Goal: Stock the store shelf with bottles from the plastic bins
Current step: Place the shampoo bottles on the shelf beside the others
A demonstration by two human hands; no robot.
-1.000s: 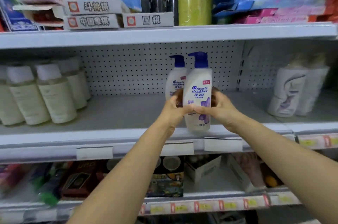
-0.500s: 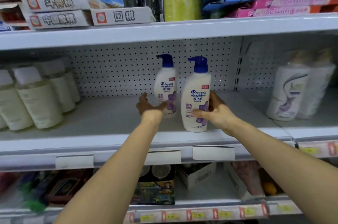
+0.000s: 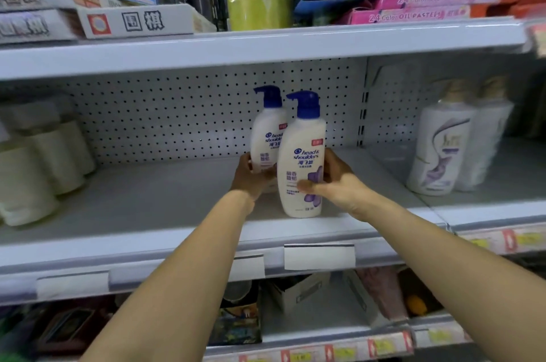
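Note:
Two white shampoo bottles with blue pump tops stand upright on the grey middle shelf (image 3: 147,205). The front bottle (image 3: 301,160) is near the shelf's front edge; my right hand (image 3: 334,181) grips its lower right side, thumb across the purple label. The rear bottle (image 3: 267,137) stands behind and to the left; my left hand (image 3: 251,176) holds its lower part, fingers wrapped round its left side. No plastic bin is in view.
Pale bottles (image 3: 44,160) crowd the shelf's left end and white bottles (image 3: 437,148) with purple swirls stand at the right. A pegboard back wall (image 3: 177,113) closes the shelf. Game boxes (image 3: 139,21) and pastel boxes (image 3: 413,6) fill the shelf above; mixed goods lie below.
My left hand left the front bottle, reached back and took hold of the rear bottle. The front bottle stayed near the shelf edge in my right hand. The view has shifted closer.

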